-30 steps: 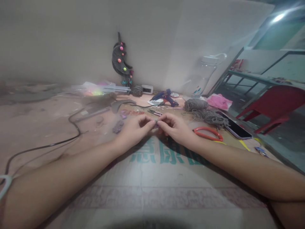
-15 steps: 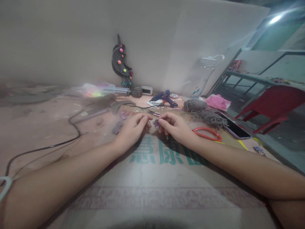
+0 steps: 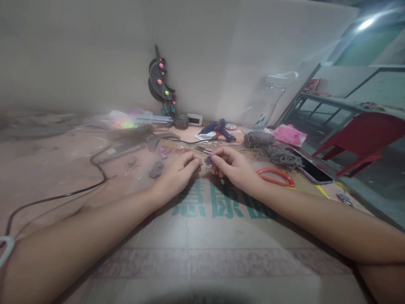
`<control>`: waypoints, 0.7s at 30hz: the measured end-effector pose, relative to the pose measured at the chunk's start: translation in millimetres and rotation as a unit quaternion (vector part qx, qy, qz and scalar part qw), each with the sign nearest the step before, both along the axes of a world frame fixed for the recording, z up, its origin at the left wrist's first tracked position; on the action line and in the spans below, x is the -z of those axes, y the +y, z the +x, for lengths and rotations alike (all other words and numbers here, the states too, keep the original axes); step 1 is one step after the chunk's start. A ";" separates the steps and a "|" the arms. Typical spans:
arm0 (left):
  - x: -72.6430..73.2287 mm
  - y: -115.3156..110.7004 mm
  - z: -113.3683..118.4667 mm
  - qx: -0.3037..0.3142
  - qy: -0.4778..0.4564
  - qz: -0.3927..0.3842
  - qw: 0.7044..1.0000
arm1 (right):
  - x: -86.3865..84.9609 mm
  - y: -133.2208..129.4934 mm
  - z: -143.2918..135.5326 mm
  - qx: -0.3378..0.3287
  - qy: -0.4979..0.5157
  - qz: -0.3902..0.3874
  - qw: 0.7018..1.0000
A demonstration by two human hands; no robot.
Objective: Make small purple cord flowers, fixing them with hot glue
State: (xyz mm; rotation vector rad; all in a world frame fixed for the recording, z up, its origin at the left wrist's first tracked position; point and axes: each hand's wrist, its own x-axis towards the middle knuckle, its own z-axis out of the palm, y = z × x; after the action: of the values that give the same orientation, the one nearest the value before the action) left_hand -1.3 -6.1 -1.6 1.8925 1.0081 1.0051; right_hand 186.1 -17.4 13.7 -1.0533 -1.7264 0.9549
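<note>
My right hand (image 3: 230,166) pinches a small purple-grey yarn piece (image 3: 208,160) between thumb and fingers, above the printed cardboard (image 3: 202,236). Just left of it, my left hand (image 3: 182,169) has its thumb and fingertips pressed together; whatever they hold is too small to make out. A narrow gap separates the two hands. Left of my left hand lies a clump of purple-grey yarn (image 3: 155,169). Behind the hands are slim tweezers (image 3: 204,150). Orange-handled scissors (image 3: 276,177) lie beside my right wrist.
Grey yarn (image 3: 275,154), a phone (image 3: 314,169) and pink plastic (image 3: 290,135) lie at the right. A blue glue gun (image 3: 218,128) and clear bottle (image 3: 267,105) stand behind. A black cable (image 3: 69,194) curves at the left. A decorated moon (image 3: 160,80) hangs on the wall.
The fingers of my right hand have shifted slightly around the yarn piece, and a small loop now shows beneath it. My left fingers have curled in a little.
</note>
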 end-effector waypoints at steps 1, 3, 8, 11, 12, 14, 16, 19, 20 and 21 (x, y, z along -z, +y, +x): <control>0.2 -0.2 -0.2 0.000 -0.005 -0.003 1.000 | 0.2 -0.2 0.0 0.002 -0.001 0.003 1.000; 1.0 -0.4 -0.9 -0.004 0.000 0.003 1.000 | 0.8 -0.4 0.3 0.005 -0.005 0.009 1.000; 3.3 1.7 -1.4 -0.028 0.015 0.032 0.999 | 1.2 0.8 1.7 0.010 -0.010 0.008 1.000; 2.4 2.1 -1.2 -0.023 0.004 0.020 1.000 | 0.0 2.3 3.3 0.020 -0.041 0.024 0.999; 1.6 1.7 -1.3 -0.019 0.006 0.018 1.000 | -0.4 2.9 4.0 0.025 -0.059 0.036 0.997; -0.6 0.3 -1.9 -0.013 0.012 0.019 1.000 | -0.9 4.3 5.5 0.038 -0.100 0.065 0.992; -2.8 -1.4 -2.6 -0.011 0.021 0.025 0.999 | -0.3 5.8 6.6 0.047 -0.132 0.090 0.986; -4.8 -3.2 -3.1 -0.011 0.035 0.026 0.999 | 3.3 7.5 6.8 0.045 -0.139 0.095 0.985; -5.0 -3.5 -3.0 -0.011 0.039 0.024 0.999 | 4.6 7.7 6.4 0.044 -0.138 0.090 0.985; -5.0 -3.5 -2.8 -0.012 0.044 0.021 0.999 | 5.5 7.9 6.0 0.044 -0.138 0.086 0.986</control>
State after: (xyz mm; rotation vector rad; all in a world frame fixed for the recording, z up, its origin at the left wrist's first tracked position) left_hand -4.2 -9.6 3.3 1.9770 1.0690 0.9706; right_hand 192.1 -9.5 8.2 -1.1793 -1.9313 0.6129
